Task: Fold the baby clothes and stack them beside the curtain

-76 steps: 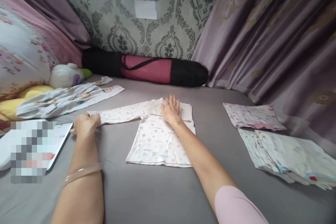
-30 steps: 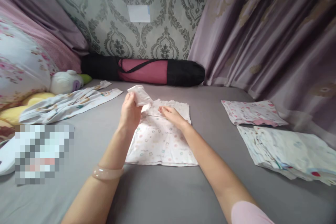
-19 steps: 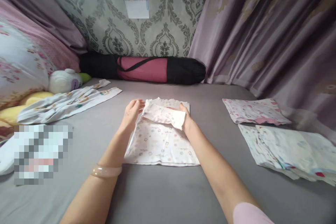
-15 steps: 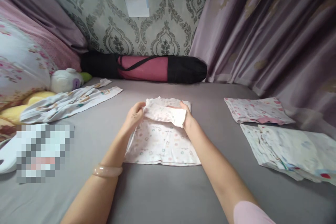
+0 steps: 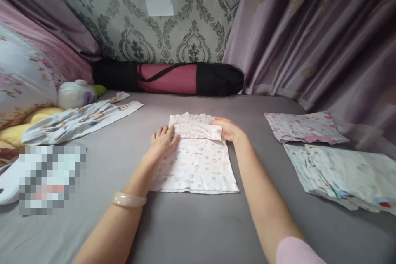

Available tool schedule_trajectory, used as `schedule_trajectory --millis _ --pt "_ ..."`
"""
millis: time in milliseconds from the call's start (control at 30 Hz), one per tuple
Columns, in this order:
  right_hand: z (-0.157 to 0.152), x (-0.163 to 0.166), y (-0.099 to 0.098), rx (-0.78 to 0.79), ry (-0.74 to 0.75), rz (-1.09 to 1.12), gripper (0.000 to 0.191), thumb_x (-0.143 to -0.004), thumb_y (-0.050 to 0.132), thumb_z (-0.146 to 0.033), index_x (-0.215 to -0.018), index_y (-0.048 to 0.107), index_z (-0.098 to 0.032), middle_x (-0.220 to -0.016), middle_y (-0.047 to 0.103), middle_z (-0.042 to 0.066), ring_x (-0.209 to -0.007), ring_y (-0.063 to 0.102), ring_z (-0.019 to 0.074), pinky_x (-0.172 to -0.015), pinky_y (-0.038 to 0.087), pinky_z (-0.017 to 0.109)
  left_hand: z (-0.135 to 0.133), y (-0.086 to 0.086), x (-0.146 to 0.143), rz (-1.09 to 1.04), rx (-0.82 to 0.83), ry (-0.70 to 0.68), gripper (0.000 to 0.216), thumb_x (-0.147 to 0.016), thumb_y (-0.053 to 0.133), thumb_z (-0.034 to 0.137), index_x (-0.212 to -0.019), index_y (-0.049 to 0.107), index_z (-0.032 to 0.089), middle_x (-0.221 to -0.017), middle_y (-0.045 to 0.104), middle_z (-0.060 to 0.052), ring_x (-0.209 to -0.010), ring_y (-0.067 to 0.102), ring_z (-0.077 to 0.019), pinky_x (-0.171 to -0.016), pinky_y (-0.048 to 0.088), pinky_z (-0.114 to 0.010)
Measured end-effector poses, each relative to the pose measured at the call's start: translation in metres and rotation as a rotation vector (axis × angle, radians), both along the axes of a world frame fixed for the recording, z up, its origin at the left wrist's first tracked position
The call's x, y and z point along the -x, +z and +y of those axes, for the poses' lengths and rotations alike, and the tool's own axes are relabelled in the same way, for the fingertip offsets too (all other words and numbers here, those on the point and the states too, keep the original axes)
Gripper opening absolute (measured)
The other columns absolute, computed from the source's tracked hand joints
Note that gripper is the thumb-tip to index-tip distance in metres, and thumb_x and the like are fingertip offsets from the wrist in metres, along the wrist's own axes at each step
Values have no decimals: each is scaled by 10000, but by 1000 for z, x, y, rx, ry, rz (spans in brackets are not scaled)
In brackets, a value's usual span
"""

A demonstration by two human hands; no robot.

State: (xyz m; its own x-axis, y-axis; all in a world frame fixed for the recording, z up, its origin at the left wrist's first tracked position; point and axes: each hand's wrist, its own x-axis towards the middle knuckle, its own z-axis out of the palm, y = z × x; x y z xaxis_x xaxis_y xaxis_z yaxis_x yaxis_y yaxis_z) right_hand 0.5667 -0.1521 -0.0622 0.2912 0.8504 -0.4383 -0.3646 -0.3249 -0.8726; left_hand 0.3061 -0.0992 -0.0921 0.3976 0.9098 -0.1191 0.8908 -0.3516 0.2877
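A small white baby shirt [image 5: 198, 165] with a coloured print lies flat on the grey bed sheet [image 5: 192, 227], both sleeves folded across its upper part. My left hand [image 5: 162, 142] rests flat and open on the shirt's left edge, beside the folded sleeve [image 5: 194, 130]. My right hand [image 5: 229, 128] lies at the shirt's upper right corner, fingers together and touching the sleeve's cuff end. A pale bangle [image 5: 128, 199] circles my left wrist.
A stack of folded clothes [image 5: 340, 175] and one folded pink-print piece [image 5: 305, 127] lie at the right. An unfolded garment [image 5: 80, 119], a plush toy [image 5: 76, 93] and pillows sit at the left. A black and pink roll bag [image 5: 173, 78] lies along the wall. Curtains hang at the right.
My left hand carried the shirt's long left sleeve over and laid it across the chest. Both hands have since flattened the sleeve and moved out to the shirt's sides.
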Motion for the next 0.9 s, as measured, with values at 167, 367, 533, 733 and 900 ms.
schedule_trajectory --millis 167,367,533,733,900 --pt "0 -5 -6 -141 51 -578 686 -640 592 -24 -1315 580 -142 -1068 714 83 -942 676 220 -944 512 409 -3 2 -1 10 -13 10 650 -965 294 504 -1524 335 175 -1614 272 -162 -1489 204 -370 -1157 198 -565" --pt "5 -6 -14 -36 -29 -1015 626 -770 578 -165 -1391 510 -118 -1356 596 150 -1256 550 259 -1101 378 408 -7 4 -3 10 -54 2 666 -963 289 522 -1526 318 167 -1594 317 -164 -1466 246 -394 -1141 217 -586" --pt "7 -8 -21 6 1 -1009 708 -793 632 -225 -1447 418 -64 -1311 610 163 -1180 598 246 -1050 424 348 -8 7 -2 31 -25 7 676 -965 281 523 -1538 292 166 -1612 281 -154 -1481 215 -387 -1153 189 -596" --pt "-1 -10 -17 56 5 -1256 563 -846 540 -185 -1394 491 -68 -1349 559 194 -1265 531 269 -1093 376 363 -6 10 2 44 -4 14 656 -975 268 477 -1534 279 134 -1605 292 -166 -1481 210 -381 -1149 204 -587" --pt "-6 16 -14 -69 168 -1481 496 -962 363 -214 -1430 476 -94 -1533 404 171 -1418 367 248 -1165 269 377 -7 14 4 19 -68 -45 643 -966 327 353 -1554 223 113 -1609 257 -203 -1482 227 -370 -1139 264 -544"
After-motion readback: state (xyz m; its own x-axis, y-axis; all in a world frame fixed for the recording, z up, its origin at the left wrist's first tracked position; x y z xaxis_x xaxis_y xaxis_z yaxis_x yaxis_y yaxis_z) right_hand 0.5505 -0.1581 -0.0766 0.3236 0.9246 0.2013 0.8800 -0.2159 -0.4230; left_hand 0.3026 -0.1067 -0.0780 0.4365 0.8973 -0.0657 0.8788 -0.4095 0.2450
